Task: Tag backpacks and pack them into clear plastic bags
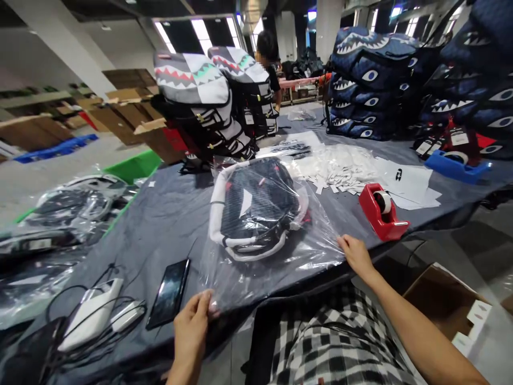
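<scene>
The left hand [191, 332] pinched the clear bag's [316, 238] near edge, the right hand [356, 256] lay spread on it, the backpack [256, 206] already inside.

Bright ceiling lights [201, 29], glare on clear plastic bag [308, 251], bent wide-angle edges

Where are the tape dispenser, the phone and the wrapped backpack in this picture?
Tape dispenser [380, 224], head view, on its red body.
Phone [169, 294], head view, on its dark screen.
Wrapped backpack [266, 206], head view, on its dark panel, seen through the plastic.
</scene>
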`<state>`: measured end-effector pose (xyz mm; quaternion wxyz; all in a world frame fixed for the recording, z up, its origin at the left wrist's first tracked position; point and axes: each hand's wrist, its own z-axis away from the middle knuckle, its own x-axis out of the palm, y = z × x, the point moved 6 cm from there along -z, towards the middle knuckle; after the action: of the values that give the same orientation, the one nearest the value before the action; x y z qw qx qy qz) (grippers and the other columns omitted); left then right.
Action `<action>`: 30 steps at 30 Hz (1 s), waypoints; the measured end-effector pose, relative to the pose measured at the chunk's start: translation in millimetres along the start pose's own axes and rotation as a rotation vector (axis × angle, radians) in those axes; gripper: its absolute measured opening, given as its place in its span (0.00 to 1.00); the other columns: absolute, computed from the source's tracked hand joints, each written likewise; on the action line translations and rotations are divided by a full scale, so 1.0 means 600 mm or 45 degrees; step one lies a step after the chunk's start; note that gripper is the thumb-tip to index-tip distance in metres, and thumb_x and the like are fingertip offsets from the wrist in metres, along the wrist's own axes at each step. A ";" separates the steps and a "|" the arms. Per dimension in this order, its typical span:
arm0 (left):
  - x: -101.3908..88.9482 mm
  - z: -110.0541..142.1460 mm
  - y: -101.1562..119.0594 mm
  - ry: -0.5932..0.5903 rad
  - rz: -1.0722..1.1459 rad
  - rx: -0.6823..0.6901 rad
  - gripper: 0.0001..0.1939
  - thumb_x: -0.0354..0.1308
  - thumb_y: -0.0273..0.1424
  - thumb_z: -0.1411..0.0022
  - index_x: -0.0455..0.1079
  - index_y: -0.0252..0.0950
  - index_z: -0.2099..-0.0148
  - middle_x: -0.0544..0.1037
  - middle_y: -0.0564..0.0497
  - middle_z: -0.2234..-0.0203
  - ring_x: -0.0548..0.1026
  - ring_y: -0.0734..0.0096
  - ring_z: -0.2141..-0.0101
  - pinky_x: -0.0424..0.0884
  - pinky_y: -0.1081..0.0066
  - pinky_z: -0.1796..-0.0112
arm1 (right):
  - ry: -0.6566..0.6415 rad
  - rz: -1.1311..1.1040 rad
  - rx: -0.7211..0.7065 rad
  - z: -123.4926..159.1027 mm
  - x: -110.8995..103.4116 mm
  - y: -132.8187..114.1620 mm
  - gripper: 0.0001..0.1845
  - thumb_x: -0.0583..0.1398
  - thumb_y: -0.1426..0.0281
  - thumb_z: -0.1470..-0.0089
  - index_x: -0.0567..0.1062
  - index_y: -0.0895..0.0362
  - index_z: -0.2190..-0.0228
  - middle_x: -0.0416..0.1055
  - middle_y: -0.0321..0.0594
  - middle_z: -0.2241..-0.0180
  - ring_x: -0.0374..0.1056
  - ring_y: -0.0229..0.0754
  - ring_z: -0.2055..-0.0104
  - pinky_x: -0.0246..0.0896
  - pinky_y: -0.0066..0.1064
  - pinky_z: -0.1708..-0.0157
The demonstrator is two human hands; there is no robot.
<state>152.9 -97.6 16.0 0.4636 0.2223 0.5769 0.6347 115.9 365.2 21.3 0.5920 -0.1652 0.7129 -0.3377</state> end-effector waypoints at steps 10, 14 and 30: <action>-0.022 0.071 -0.111 -0.442 0.144 -0.388 0.37 0.72 0.57 0.68 0.78 0.34 0.62 0.83 0.43 0.68 0.79 0.58 0.66 0.74 0.67 0.66 | -0.154 -0.033 0.191 0.017 -0.084 0.098 0.37 0.42 0.35 0.45 0.71 0.52 0.74 0.76 0.43 0.76 0.73 0.46 0.73 0.65 0.34 0.70; -0.003 0.067 -0.086 -0.271 0.047 -0.222 0.36 0.66 0.63 0.64 0.76 0.34 0.66 0.81 0.45 0.72 0.77 0.60 0.69 0.71 0.68 0.68 | -0.180 0.239 0.184 -0.017 -0.068 0.057 0.29 0.45 0.41 0.43 0.68 0.51 0.74 0.75 0.42 0.74 0.73 0.47 0.70 0.61 0.34 0.69; 0.000 0.072 -0.068 0.024 0.104 -0.029 0.29 0.62 0.60 0.53 0.69 0.36 0.72 0.61 0.60 0.92 0.56 0.78 0.89 0.51 0.76 0.84 | -0.212 -0.140 0.131 -0.032 -0.058 0.096 0.34 0.52 0.33 0.51 0.63 0.52 0.81 0.59 0.36 0.87 0.56 0.39 0.85 0.50 0.32 0.83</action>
<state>201.7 -78.5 -12.0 0.4346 0.2344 0.5645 0.6615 115.8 434.1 8.9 0.6374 -0.2011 0.6328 -0.3909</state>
